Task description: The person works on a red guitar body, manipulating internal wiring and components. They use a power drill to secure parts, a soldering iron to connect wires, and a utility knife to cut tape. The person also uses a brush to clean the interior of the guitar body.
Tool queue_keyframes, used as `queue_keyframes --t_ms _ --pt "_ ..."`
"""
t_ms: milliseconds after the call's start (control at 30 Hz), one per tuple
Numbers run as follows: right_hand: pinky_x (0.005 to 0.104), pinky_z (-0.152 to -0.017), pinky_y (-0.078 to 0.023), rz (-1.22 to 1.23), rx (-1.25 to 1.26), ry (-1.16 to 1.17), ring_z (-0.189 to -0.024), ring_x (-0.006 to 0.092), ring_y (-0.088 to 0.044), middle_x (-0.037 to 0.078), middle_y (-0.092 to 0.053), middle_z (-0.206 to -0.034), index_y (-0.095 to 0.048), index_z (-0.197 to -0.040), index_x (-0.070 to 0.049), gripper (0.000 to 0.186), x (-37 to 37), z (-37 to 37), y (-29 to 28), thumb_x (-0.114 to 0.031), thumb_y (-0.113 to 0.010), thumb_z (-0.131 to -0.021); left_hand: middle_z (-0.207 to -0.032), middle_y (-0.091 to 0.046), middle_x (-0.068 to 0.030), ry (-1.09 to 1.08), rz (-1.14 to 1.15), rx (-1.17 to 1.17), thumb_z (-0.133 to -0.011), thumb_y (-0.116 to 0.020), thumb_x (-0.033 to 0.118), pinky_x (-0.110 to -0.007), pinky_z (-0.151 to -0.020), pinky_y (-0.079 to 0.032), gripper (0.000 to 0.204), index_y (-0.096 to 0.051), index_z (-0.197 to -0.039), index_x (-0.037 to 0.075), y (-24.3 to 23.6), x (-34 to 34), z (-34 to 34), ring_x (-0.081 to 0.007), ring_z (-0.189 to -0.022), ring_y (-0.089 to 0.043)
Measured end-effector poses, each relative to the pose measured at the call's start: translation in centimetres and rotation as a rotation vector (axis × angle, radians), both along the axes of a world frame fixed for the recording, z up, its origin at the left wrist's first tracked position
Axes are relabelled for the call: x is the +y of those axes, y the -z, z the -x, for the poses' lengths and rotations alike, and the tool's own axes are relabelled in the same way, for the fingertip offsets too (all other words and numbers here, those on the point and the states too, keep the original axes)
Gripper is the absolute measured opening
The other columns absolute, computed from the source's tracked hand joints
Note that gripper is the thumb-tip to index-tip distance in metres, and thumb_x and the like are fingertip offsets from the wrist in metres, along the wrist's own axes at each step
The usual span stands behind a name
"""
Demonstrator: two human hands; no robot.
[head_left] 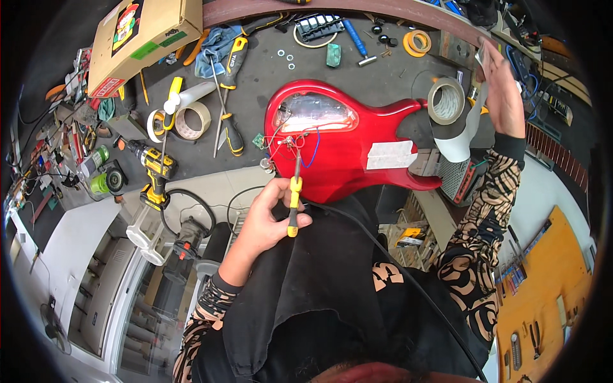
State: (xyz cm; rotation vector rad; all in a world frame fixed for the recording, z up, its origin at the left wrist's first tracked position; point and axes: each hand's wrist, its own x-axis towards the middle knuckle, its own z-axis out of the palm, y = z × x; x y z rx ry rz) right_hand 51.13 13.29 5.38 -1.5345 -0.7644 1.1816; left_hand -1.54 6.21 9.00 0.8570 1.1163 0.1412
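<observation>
A glossy red electric guitar body lies back-up on the dark bench in front of me, its foil-lined cavity uncovered. Loose red and blue wires and small parts spill from its left side. My left hand is closed around a slim screwdriver-like tool with a yellow-and-black handle; its metal tip reaches up to the wires. Raised at the right, my right hand has its fingers extended along a pale, curling strip, which it appears to hold. The strip hangs beside a tape roll.
A cardboard box stands at the back left. Nearby lie pale tape rolls, screwdrivers and a yellow drill. A blue-handled hammer and yellow tape sit farther back. A guitar fretboard is at the right.
</observation>
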Motion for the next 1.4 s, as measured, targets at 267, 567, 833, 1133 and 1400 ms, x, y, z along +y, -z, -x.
queue_keyframes --t_ms 267,567,833,1133,1400 --pt "0.0263 -0.095 -0.055 0.192 0.28 -0.202 -0.108 0.0087 -0.069 0.002 -0.073 -0.119 -0.065 -0.138 -0.002 0.031 -3.8 5.3 -3.6 -0.016 -0.064 -0.111 -0.097 -0.064 -0.0035 0.491 -0.262 0.136 -0.078 -0.097 0.025 -0.033 -0.087 -0.052 0.055 -0.066 -0.118 0.005 -1.4 4.6 -5.4 -0.0167 -0.091 -0.061" --pt "0.0244 -0.086 -0.052 0.256 0.123 -0.371 -0.098 0.0052 -0.063 -0.004 -0.068 -0.107 -0.067 -0.12 -0.004 0.022 -5.5 8.6 -3.9 -0.024 -0.069 -0.111 -0.104 -0.067 -0.0064 0.508 -0.315 0.01 -0.082 -0.094 0.023 -0.037 -0.094 -0.056 0.057 -0.071 -0.13 0.004 -1.8 3.9 -10.0 -0.0204 -0.099 -0.066" --pt "0.0249 -0.079 -0.05 0.283 0.103 -0.47 -0.09 0.0043 -0.06 -0.004 -0.067 -0.099 -0.068 -0.115 -0.001 0.024 -7.3 12.6 -5.7 -0.025 -0.071 -0.109 -0.112 -0.078 -0.0098 -0.179 0.04 -0.233 -0.087 -0.091 0.005 -0.029 -0.092 -0.056 0.059 -0.059 -0.137 0.001 -1.5 3.7 -14.1 -0.0152 -0.101 -0.074" --pt "0.0274 -0.079 -0.051 0.239 -0.057 -0.556 -0.086 0.0077 -0.059 0.0 -0.066 -0.093 -0.068 -0.111 0.001 0.024 -10.0 13.2 -7.5 -0.022 -0.074 -0.105 -0.099 -0.08 -0.0084 -0.189 -0.15 -0.117 -0.09 -0.088 0.003 -0.021 -0.077 -0.053 0.05 -0.063 -0.133 -0.003 -2.7 1.2 -14.9 -0.007 -0.085 -0.07" --pt "0.0287 -0.074 -0.051 0.136 -0.118 -0.734 -0.08 0.0089 -0.06 0.001 -0.069 -0.084 -0.073 -0.104 0.003 0.022 -8.6 11.3 -6.5 -0.018 -0.078 -0.101 -0.093 -0.076 -0.0021 -0.327 -0.206 -0.115 -0.091 -0.081 -0.004 -0.02 -0.064 -0.043 0.039 -0.064 -0.126 -0.001 -3.6 -2.0 -17.6 -0.0005 -0.074 -0.056"
